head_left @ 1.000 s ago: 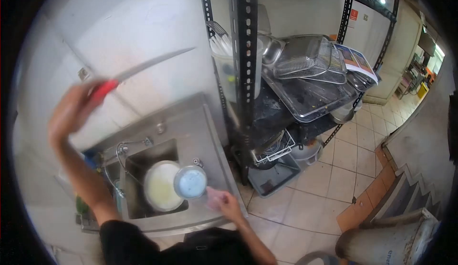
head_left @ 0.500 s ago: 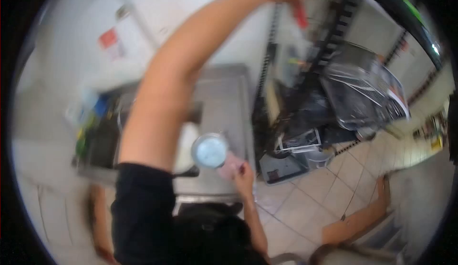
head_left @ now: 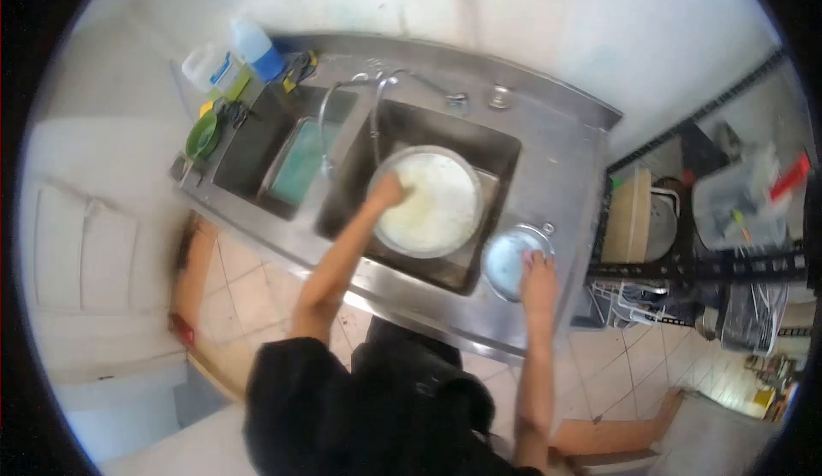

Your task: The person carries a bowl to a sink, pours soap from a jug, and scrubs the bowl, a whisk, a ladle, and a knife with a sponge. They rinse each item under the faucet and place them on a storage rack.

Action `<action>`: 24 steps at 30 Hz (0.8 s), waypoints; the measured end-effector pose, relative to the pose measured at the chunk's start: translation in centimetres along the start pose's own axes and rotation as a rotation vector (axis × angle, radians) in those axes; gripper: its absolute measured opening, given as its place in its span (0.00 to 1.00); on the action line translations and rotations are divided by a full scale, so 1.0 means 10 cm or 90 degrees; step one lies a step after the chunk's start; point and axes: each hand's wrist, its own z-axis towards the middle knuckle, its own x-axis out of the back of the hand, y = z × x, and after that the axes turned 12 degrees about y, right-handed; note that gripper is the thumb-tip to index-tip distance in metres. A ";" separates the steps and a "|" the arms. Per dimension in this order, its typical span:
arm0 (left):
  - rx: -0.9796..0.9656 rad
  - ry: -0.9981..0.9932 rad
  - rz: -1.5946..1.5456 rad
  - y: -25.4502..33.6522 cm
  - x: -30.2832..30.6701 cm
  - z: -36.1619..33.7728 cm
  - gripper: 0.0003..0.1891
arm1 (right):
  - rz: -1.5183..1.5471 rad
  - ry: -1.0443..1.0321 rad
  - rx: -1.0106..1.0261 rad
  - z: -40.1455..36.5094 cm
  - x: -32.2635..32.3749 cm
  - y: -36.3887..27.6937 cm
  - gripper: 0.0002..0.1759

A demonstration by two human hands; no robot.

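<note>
A large round metal pot [head_left: 469, 161] with whitish contents sits in the right sink basin [head_left: 505, 152]. My left hand [head_left: 390, 192] is closed at the pot's left rim, its fingertips partly hidden. To the right, on the steel drainboard, stands a smaller metal bowl [head_left: 490, 262] holding light blue liquid. My right hand [head_left: 538, 277] is over that bowl's right side, with its fingers pinched on a small pink cloth-like piece [head_left: 528, 257]. Most of that piece is hidden by the hand.
The left basin holds a greenish tray [head_left: 301, 163]. Behind it stand bottles of blue liquid [head_left: 259, 52] and a green bowl [head_left: 203, 135]. A faucet hose [head_left: 377, 125] arches between the basins. At right, a black rack [head_left: 685, 270] carries a clear container [head_left: 741, 215] and a red-handled item [head_left: 789, 176].
My left hand has come down from high by the rack, near something red, to the pot's rim. My right hand has moved onto the smaller bowl with the pink piece. The view has swung left.
</note>
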 end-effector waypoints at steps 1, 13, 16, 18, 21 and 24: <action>0.092 -0.085 -0.014 -0.25 -0.18 -0.01 0.30 | -0.046 -0.061 0.003 -0.03 -0.18 0.06 0.11; 0.338 -0.144 -0.136 -1.78 -1.65 0.28 0.19 | -0.166 -0.143 0.012 -0.03 -0.73 0.71 0.28; 0.085 -0.186 -0.006 -1.94 -1.98 0.08 0.15 | -0.143 -0.154 -0.030 0.10 -0.54 0.34 0.25; 0.220 -0.157 -0.118 -1.63 -1.45 0.01 0.14 | -0.150 -0.139 -0.107 0.17 -0.54 0.13 0.23; 0.330 -0.156 -0.258 -1.31 -0.65 -0.03 0.15 | -0.110 -0.137 -0.099 0.16 -0.51 0.14 0.25; 0.278 -0.098 -0.349 -1.05 -0.15 -0.16 0.14 | -0.078 -0.129 -0.175 0.17 -0.49 0.09 0.27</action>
